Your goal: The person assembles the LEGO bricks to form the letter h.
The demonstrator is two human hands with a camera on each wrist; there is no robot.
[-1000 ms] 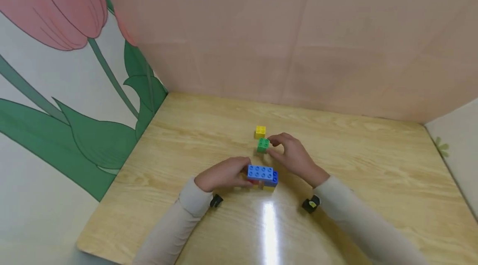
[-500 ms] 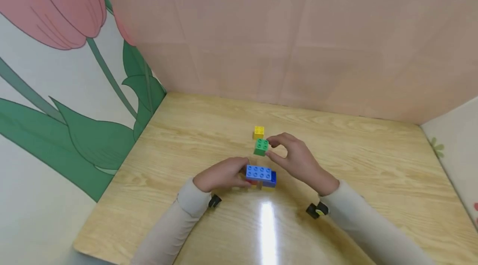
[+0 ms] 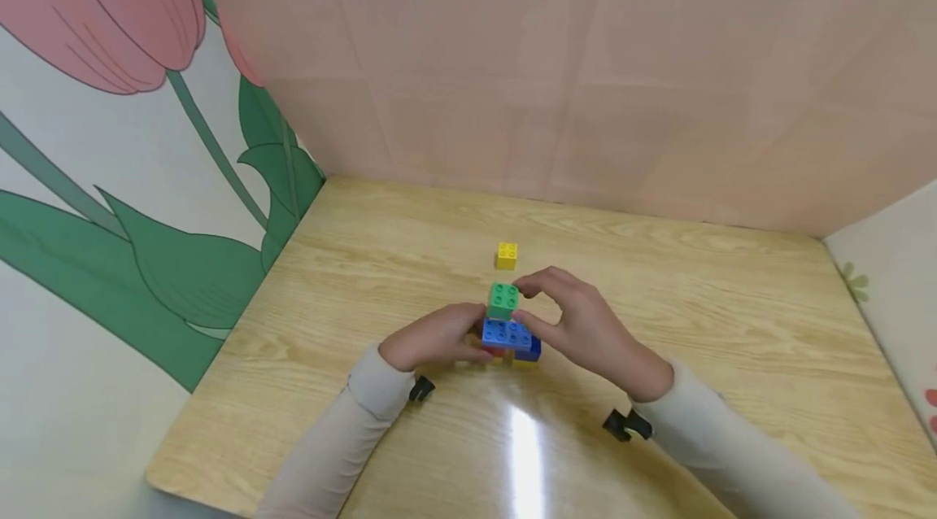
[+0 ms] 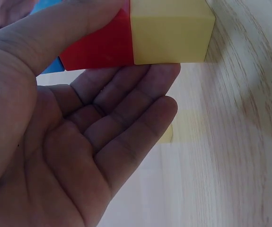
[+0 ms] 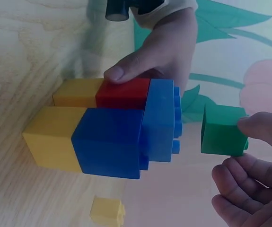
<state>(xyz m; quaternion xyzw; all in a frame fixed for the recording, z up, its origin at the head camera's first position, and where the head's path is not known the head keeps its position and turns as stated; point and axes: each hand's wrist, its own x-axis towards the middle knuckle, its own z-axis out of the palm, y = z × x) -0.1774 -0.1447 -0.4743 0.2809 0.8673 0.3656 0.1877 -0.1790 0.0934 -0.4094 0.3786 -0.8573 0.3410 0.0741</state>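
Between its thumb and fingers my right hand point(image 3: 589, 324) pinches a green toy brick point(image 3: 503, 303). In the right wrist view a gap separates this brick from the studs of the light blue brick point(image 5: 159, 123), which tops a small stack. Under the light blue brick sit a red brick point(image 5: 124, 93) and a dark blue brick point(image 5: 108, 142), each on a yellow brick point(image 5: 55, 137) standing on the table. My left hand point(image 3: 435, 338) holds the stack from the left, its thumb on the red brick and its fingers on the opposite side.
A loose yellow brick point(image 3: 507, 255) stands on the wooden table point(image 3: 351, 259) beyond the hands. A pink wall covering point(image 3: 512, 96) rises behind the table's far edge, and a wall with painted flowers point(image 3: 146, 275) borders its left side.
My right hand has brought the green brick from near the loose yellow brick toward me, over the far part of the stack. The left hand has stayed on the stack.
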